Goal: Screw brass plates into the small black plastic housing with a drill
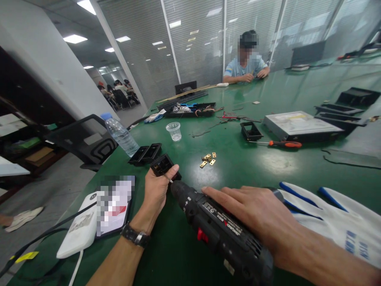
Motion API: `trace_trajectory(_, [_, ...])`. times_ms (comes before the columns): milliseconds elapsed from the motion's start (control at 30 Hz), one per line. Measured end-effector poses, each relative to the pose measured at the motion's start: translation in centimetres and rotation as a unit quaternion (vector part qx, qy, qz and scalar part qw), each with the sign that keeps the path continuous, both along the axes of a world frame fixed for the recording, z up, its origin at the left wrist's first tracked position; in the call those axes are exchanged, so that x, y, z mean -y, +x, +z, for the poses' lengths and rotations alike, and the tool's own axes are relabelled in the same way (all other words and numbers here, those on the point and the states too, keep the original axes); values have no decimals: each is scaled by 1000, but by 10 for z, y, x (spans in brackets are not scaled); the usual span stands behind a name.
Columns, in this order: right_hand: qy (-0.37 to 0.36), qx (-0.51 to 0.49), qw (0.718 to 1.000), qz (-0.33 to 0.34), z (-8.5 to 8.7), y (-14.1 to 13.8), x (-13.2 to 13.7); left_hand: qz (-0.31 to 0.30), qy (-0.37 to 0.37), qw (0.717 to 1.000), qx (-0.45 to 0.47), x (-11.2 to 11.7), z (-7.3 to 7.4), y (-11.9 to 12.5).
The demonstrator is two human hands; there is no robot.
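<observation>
Left hand (pixel 156 192) pinches the black frame (pixel 162 163); right hand (pixel 256 216) grips the drill (pixel 214 228), long axis pointing 10 o'clock straight at it.

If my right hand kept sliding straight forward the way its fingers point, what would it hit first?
The right hand lies along the drill, fingers pointing at its nose. Straight on, it would likely first meet the left hand holding the black frame; depth is unclear.
</observation>
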State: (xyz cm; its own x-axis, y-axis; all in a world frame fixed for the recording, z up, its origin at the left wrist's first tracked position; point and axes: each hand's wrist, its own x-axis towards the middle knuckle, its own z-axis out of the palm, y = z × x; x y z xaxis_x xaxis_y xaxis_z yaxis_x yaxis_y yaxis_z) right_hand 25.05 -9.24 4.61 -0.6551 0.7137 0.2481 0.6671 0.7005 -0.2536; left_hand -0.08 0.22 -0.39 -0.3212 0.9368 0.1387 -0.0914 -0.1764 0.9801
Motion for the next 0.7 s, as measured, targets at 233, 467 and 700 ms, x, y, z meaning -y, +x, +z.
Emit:
trace_trajectory(233, [13,-7,1000,19,-2,1,-1,-10,-17,1000,1,0,4,0])
trace_trajectory(467, [4,-21,999,31,7,-1,-4,-24,-30,999,-5,2,9,2])
trace_trajectory(700, [39,-23,999,11,6,-2,-5,5,-34,999,-29,4,14,9])
